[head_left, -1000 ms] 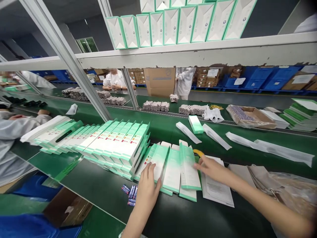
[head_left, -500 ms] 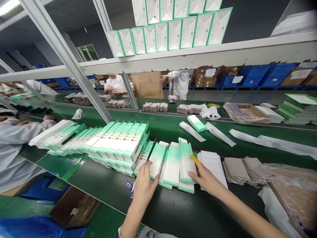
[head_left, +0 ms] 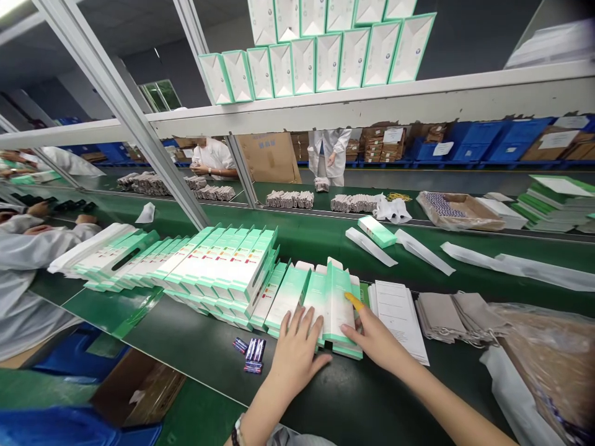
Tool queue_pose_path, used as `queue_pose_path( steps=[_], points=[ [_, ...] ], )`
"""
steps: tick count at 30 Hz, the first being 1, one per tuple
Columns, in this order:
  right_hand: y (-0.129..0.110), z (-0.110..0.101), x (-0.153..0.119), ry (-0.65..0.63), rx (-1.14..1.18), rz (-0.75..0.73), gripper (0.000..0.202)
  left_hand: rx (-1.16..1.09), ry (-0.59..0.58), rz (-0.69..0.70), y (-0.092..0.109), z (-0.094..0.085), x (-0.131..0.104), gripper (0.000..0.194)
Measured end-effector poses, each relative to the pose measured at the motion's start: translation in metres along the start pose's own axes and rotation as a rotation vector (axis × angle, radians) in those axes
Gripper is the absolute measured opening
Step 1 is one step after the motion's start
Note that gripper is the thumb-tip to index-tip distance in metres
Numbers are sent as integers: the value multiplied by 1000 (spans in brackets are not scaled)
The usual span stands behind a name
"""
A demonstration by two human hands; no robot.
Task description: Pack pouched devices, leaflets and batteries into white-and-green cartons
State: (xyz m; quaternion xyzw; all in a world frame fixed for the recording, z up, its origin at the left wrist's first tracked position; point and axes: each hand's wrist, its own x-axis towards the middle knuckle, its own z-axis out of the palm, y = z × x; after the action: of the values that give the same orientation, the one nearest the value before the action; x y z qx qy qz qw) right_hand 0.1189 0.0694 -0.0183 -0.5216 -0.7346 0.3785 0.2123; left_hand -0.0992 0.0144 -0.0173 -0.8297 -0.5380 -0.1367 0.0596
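A fanned row of flat green-and-white cartons (head_left: pixel 325 297) lies on the dark green bench in front of me. My left hand (head_left: pixel 297 353) rests flat on the near ends of these cartons, fingers spread. My right hand (head_left: pixel 374 337), with a yellow cot on one finger, presses against the right edge of the same group. Left of them stands a longer overlapped row of folded cartons (head_left: pixel 223 263). A stack of printed white leaflets (head_left: pixel 397 310) lies just right of my right hand.
Small blue batteries (head_left: pixel 252 353) lie near the bench's front edge. Grey pouches (head_left: pixel 455 316) and a plastic bag (head_left: pixel 543 365) sit at right. A conveyor belt behind carries a green box (head_left: pixel 377 231) and white sleeves. Other workers sit at left and across the line.
My left hand slid right, from the leftmost carton onto the middle ones. My right hand pushed the cartons leftward, closing the fan into a tighter group. The batteries are now uncovered.
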Motion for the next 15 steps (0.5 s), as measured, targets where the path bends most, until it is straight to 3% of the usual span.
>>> queue_pose_path(
  steps=[3, 6, 11, 15],
  points=[
    [-1, 7, 0, 20, 25, -17, 63, 24, 26, -53, -3, 1, 1, 42],
    [-2, 17, 3, 16, 77, -86, 64, 40, 57, -135, -8, 3, 0, 39],
    [-8, 27, 11, 25, 164, -173, 66, -15, 142, -198, -10, 15, -9, 63],
    [-20, 27, 14, 4, 177, -163, 63, -104, 181, -153, -4, 20, -16, 76]
  ],
)
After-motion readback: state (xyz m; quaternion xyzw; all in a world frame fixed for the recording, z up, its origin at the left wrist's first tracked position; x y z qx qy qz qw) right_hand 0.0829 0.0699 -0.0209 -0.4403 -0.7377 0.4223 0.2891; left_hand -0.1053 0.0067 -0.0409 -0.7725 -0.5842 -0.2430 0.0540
